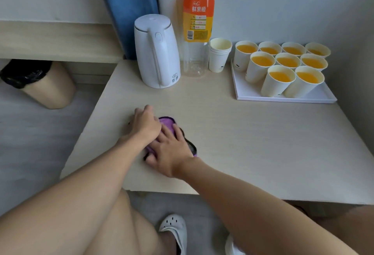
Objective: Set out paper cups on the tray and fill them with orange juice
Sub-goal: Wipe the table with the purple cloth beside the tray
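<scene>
Ahead and right of the fingers (142, 111) the pale wooden tabletop (253, 143) lies open; beyond, a white plastic kettle (156, 52), clear orange-labelled bottle (198, 27) and white tray (283, 100) of filled paper cups (277, 84) block passage.

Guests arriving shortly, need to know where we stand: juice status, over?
Left hand and right hand on purple cloth, mid-table. Nine paper cups filled on tray. Juice bottle looks empty. Spare cup stack beside tray, nothing blocking.
</scene>
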The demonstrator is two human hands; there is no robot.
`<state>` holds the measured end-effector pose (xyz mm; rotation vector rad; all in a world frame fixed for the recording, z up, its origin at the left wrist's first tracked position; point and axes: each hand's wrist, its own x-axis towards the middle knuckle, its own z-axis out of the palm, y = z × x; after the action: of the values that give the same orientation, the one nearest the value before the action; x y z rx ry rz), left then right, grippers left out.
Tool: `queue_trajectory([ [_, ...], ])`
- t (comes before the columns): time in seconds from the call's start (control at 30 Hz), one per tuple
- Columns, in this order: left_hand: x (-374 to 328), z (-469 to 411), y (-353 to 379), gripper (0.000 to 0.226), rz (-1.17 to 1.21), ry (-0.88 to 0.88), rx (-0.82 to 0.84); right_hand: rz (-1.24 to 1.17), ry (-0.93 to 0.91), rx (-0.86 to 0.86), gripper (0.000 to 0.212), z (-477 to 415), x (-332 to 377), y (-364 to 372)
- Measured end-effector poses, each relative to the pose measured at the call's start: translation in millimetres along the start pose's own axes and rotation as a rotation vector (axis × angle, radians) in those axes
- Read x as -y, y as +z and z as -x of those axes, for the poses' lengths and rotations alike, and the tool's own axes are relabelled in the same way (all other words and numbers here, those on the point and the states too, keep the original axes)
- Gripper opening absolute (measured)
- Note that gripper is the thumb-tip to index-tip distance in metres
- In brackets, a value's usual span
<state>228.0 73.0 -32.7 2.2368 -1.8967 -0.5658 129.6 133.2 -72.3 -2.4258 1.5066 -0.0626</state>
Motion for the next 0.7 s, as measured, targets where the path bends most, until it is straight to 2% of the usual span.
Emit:
queue_trajectory([
  [0.07, -0.8, 4.6, 4.2, 0.036, -0.026, 0.025, 0.017, 0.027, -0.086, 0.031, 0.062, 6.4, -15.2, -4.4],
  [0.1, -3.4, 5.7, 5.6, 0.036, -0.021, 0.05, 0.024, 0.042, -0.07, 0.032, 0.064, 12.6, -29.4, -7.0],
  [0.23, -21.2, 10.0, 12.9, 0.042, -0.056, 0.207, 0.1, 0.009, 0.257, -0.04, 0.083, 55.2, -98.9, -21.5],
  [0.37, -51.1, 20.7, 23.0, 0.064, -0.171, 0.318, 0.333, -0.03, 0.562, -0.084, 0.084, 114.9, -164.2, -34.7],
  [0.47, -68.9, 26.0, 32.2, 0.089, -0.297, 0.307, 0.457, -0.056, 0.772, -0.122, 0.066, 160.4, -202.9, -39.9],
  [0.53, -75.2, 25.6, 38.7, 0.1, -0.343, 0.282, 0.473, -0.062, 0.906, -0.162, 0.062, 193.1, -223.9, -41.0],
  [0.7, -76.9, 22.2, 44.3, 0.103, -0.32, 0.257, 0.444, -0.09, 1.206, -0.22, 0.062, 254.9, -250.6, -38.8],
])
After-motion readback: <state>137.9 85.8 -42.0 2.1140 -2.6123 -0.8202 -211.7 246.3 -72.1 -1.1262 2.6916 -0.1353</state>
